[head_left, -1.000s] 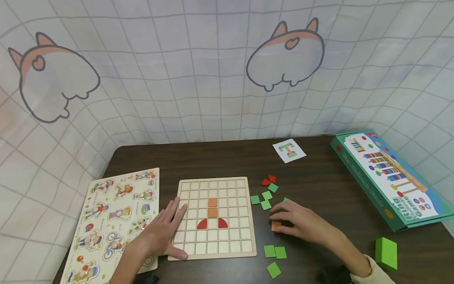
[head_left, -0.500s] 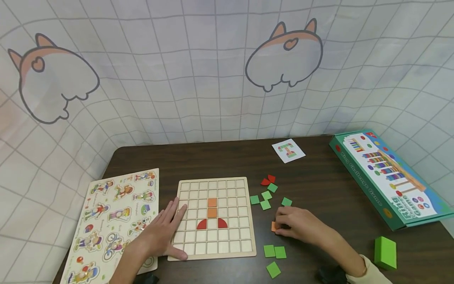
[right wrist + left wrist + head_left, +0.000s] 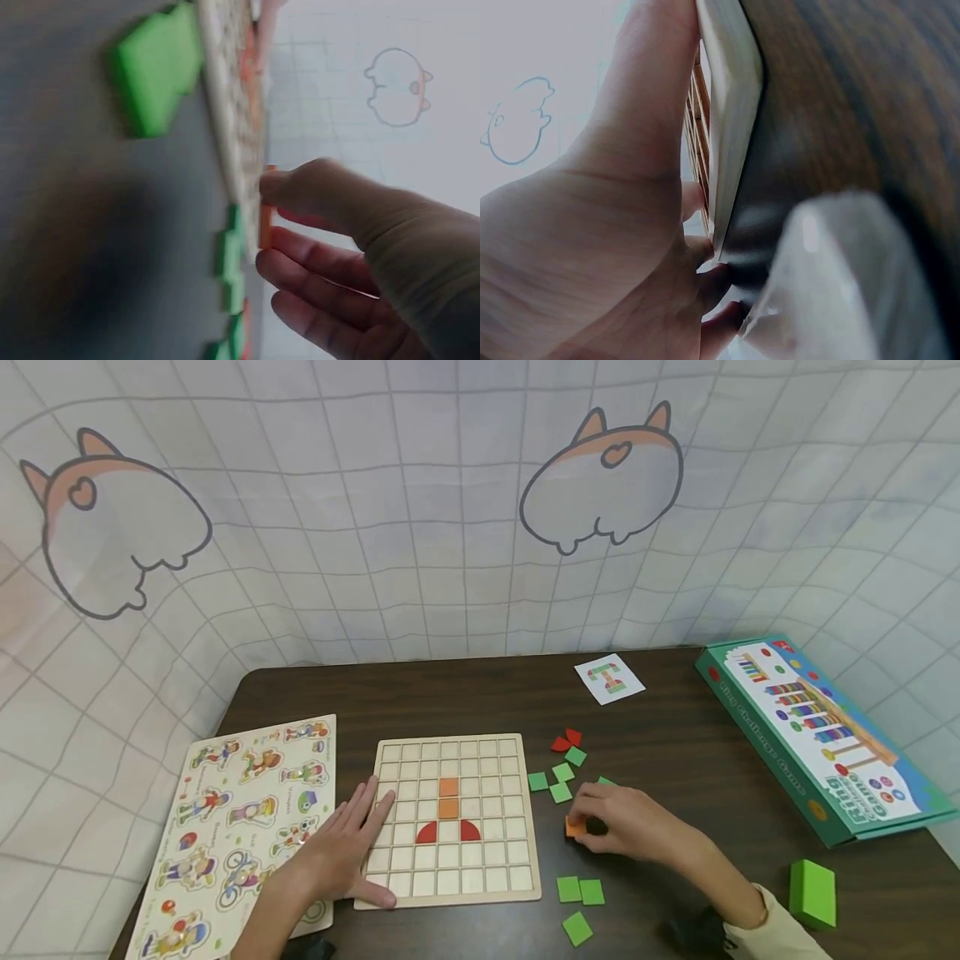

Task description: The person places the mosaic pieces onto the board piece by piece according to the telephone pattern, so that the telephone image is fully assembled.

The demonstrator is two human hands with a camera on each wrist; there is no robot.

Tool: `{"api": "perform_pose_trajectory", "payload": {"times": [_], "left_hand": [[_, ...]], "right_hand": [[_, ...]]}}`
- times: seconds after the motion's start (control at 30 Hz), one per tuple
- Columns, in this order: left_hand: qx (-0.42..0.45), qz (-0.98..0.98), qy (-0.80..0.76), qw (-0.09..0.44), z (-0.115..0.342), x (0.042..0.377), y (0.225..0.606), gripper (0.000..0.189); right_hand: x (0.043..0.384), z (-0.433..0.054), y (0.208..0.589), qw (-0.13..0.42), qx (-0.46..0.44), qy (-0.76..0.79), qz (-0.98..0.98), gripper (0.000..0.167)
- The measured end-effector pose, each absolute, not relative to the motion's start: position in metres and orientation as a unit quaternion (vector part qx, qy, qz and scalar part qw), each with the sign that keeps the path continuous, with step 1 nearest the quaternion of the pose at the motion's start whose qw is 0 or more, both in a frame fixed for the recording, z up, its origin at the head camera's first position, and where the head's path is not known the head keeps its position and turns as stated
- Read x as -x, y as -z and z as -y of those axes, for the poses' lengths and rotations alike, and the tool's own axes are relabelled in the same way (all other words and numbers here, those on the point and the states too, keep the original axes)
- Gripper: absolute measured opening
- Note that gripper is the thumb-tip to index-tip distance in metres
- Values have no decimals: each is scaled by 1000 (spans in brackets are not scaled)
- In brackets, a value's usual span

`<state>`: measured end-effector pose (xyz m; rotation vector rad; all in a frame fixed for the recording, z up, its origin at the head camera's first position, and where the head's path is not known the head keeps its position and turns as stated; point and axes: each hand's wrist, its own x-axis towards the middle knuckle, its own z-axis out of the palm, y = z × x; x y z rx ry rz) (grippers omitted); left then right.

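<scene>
My left hand point(image 3: 337, 852) rests on the left side of the wooden grid board point(image 3: 495, 881), its fingers spread over the edge squares. In the left wrist view the thumb lies along the board's rim point(image 3: 739, 112). Two orange square tiles point(image 3: 448, 808) sit in one column of the grid, with red quarter-circle pieces point(image 3: 427, 833) below them on either side. Right of the board, my right hand point(image 3: 630, 822) pinches another orange square tile point(image 3: 573, 828) between thumb and fingers. The right wrist view shows this orange tile point(image 3: 266, 225) edge-on.
Green square tiles point(image 3: 577, 928) lie loose right of the board, several farther back near two red pieces point(image 3: 560, 744). A pattern card point(image 3: 610, 679) lies behind. At right are a game box point(image 3: 825, 735) and a green block point(image 3: 813, 893); at left, a picture puzzle board point(image 3: 247, 777).
My right hand has taken the orange tile between thumb and fingers and shifted slightly left towards the board. The left hand has stayed in place.
</scene>
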<state>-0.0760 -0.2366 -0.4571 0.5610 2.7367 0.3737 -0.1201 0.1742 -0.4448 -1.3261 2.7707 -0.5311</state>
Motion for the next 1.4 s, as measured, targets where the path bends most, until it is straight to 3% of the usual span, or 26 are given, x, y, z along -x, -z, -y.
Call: {"api": "perform_pose_trajectory", "payload": {"times": [0.13, 0.57, 1.4], "left_hand": [[-196, -958, -129, 163, 238, 77, 458, 134], [-197, -959, -122, 161, 231, 80, 460, 133], [-194, -960, -122, 161, 236, 76, 459, 132]], "right_hand": [[129, -144, 435, 4, 438, 211, -874, 14], [143, -31, 439, 84, 505, 208, -833, 12], [135, -17, 450, 42, 514, 125, -848, 7]]}}
